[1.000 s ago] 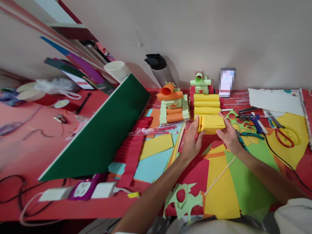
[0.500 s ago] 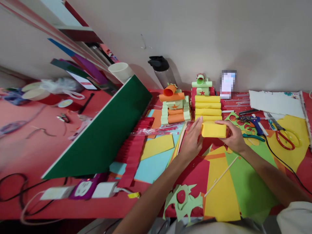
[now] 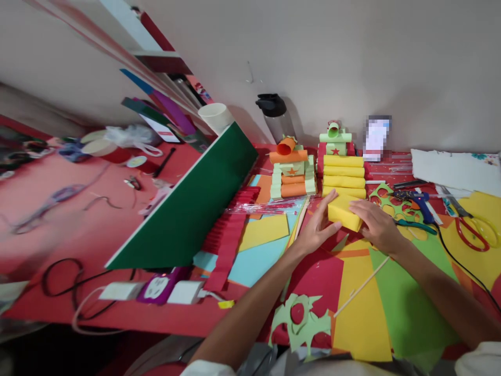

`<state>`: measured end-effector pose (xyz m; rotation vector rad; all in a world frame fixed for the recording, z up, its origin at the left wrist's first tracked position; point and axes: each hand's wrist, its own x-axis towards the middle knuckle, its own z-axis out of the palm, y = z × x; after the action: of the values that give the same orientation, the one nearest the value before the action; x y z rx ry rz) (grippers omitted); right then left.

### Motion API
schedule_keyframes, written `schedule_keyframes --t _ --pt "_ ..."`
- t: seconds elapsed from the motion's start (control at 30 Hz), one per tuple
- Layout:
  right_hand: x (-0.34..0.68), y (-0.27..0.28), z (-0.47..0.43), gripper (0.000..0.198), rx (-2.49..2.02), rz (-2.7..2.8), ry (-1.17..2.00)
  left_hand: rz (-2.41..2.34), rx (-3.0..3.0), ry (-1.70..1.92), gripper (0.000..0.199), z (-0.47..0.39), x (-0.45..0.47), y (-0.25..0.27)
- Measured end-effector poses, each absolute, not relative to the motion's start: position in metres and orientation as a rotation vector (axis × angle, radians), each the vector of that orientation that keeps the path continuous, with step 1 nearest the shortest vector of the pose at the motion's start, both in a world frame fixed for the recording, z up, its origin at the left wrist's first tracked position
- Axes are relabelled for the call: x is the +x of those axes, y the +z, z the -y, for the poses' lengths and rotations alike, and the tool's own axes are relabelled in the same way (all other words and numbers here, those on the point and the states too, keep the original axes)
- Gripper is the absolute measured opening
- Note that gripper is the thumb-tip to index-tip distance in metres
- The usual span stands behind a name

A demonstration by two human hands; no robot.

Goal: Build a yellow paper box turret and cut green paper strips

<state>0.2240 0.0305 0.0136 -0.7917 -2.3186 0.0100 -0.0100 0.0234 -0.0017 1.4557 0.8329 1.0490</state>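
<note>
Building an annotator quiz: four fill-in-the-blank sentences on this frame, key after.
1. The left hand and right hand hold a ____ box.
2. The tilted board is ____.
3. The bottle has a ____ lid.
4. In view, the scissors lie to the ____ of the box.

Missing words: yellow; green; black; right

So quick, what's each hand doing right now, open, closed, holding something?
Left hand: holding the left side of the yellow paper box, thumb and fingers apart.
Right hand: holding the same box's right side, fingers bent over it.
</note>
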Motion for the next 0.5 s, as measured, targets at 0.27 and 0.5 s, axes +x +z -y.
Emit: schedule_keyframes --t 0.27,0.5 --pt "0.229 0.01 -0.03 0.071 -0.787 2.381 -0.133 -0.95 1.542 0.959 0.072 -0.035 -0.017 -0.001" --pt "0.228 0.013 -0.031 0.067 -0.751 2.405 -0.205 -0.935 1.519 0.855 0.069 -0.04 -0.025 -0.006"
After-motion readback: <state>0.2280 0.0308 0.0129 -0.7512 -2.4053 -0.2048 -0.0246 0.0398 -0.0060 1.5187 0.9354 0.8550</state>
